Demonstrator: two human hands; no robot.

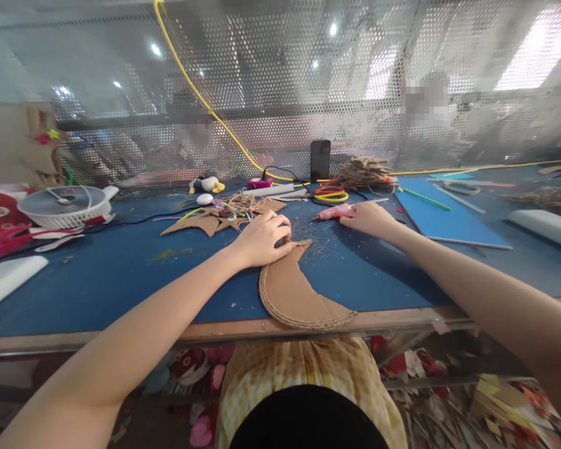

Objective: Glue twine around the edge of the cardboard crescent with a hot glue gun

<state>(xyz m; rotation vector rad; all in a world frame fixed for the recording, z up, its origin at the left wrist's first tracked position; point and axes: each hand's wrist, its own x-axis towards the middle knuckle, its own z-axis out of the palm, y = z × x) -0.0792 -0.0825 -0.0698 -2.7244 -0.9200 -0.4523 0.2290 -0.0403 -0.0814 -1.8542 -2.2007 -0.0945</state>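
A brown cardboard crescent (pixel 294 290) with layered edges lies on the blue table in front of me. My left hand (pixel 264 240) rests at its upper end, fingers curled and thumb pressed in, gripping the cardboard near the tip. Beyond and to the right, my right hand (pixel 369 218) is wrapped round a pink glue gun (pixel 335 212), its nozzle pointing left above the tabletop. Cardboard scraps with star-like points (pixel 191 224) lie just behind my left hand. My left fingertips are partly hidden.
Behind stand a black phone (pixel 320 160), a twine bundle (pixel 362 171) and yellow-handled scissors (pixel 331 196). A blue board (pixel 449 215) with a green stick (pixel 425 198) lies right. On the left is a round white fan-like basket (pixel 65 209). A perforated metal screen (pixel 271 93) closes the back.
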